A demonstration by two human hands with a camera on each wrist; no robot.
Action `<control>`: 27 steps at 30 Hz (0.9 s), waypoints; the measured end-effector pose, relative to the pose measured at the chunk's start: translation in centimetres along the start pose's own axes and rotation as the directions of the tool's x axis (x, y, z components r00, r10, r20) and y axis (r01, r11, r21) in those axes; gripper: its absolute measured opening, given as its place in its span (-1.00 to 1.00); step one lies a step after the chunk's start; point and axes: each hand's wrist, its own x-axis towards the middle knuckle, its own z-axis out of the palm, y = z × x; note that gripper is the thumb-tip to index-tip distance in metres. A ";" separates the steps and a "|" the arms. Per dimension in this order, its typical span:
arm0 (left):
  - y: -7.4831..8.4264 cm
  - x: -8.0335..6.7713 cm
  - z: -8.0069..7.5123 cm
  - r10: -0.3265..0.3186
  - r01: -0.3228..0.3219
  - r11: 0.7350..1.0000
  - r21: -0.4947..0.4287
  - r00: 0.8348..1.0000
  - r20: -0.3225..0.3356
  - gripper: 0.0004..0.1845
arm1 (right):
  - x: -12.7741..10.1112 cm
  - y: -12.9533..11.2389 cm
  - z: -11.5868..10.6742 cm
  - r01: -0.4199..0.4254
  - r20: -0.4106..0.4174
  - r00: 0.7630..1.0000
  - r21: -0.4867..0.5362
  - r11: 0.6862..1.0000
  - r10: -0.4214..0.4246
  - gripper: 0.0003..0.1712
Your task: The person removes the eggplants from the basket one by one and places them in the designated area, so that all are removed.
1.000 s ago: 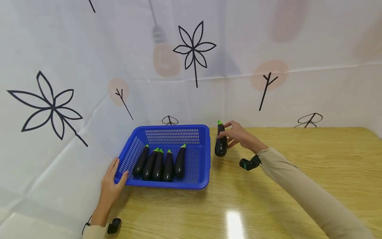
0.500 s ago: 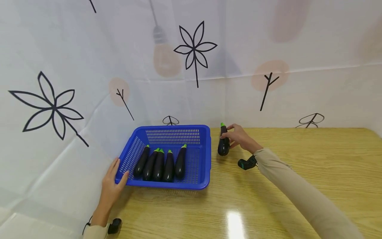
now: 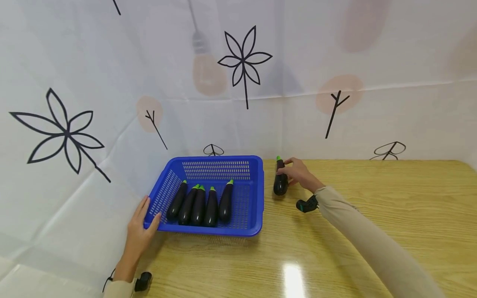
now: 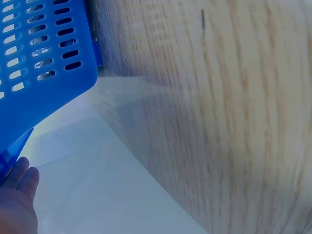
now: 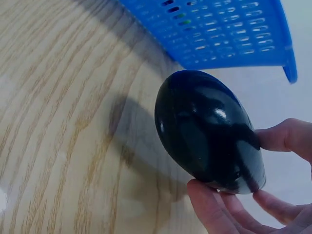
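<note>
At the right of the basket my right hand (image 3: 299, 173) pinches a dark, glossy eggplant (image 3: 280, 183) with a green stem, thumb on one side and fingers on the other. In the right wrist view the eggplant (image 5: 207, 126) shows its rounded end, with the thumb and several fingertips against it and a shadow on the table below. My left hand (image 3: 138, 231) holds the left front corner of the blue plastic basket (image 3: 257, 198), its thumb over the rim. Inside the basket lie several eggplants (image 3: 198, 207) side by side, stems toward the back.
The basket stands on a wood-grain table (image 3: 357, 215) near its back left. A white cloth with printed plants (image 3: 298, 58) hangs behind the table and along its left side. A wrist camera (image 3: 307, 204) sits below the right wrist.
The right hand, with the eggplant in its grip, has shifted slightly right and down, a little farther from the basket. The left hand and the basket look still.
</note>
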 end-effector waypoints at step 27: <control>0.2 0.1 -0.1 0.008 -0.008 1.000 0.001 1.000 0.003 -0.32 | 1.0 1.5 1.7 0.002 -0.107 0.994 -0.125 0.992 -0.016 -0.26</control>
